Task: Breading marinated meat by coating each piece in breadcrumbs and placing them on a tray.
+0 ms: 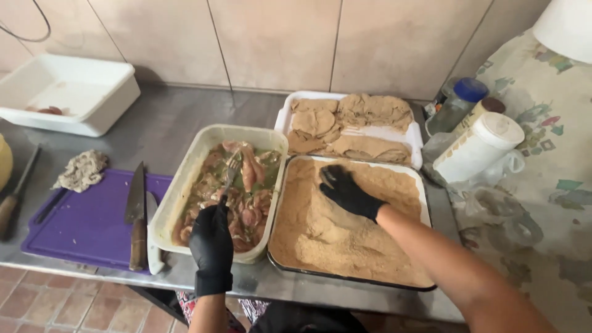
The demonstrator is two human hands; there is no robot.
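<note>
My left hand (pixel 211 240), in a black glove, grips a metal fork (pixel 231 172) whose tines reach into a cream tub (pixel 185 176) of marinated meat strips (pixel 246 197). My right hand (pixel 346 191), also gloved in black, presses flat with spread fingers into the breadcrumbs (pixel 333 234) in a dark-rimmed tray (pixel 351 279). Whether meat lies under that palm is hidden. Behind it, a white tray (pixel 410 139) holds several breaded cutlets (pixel 370 111).
A purple cutting board (pixel 86 222) at left carries a large knife (pixel 135 216) and meat scraps (pixel 81 171). A white tub (pixel 68 92) stands at back left. A second knife handle (pixel 12 203) lies at the far left. Jars and a white container (pixel 478 145) crowd the right.
</note>
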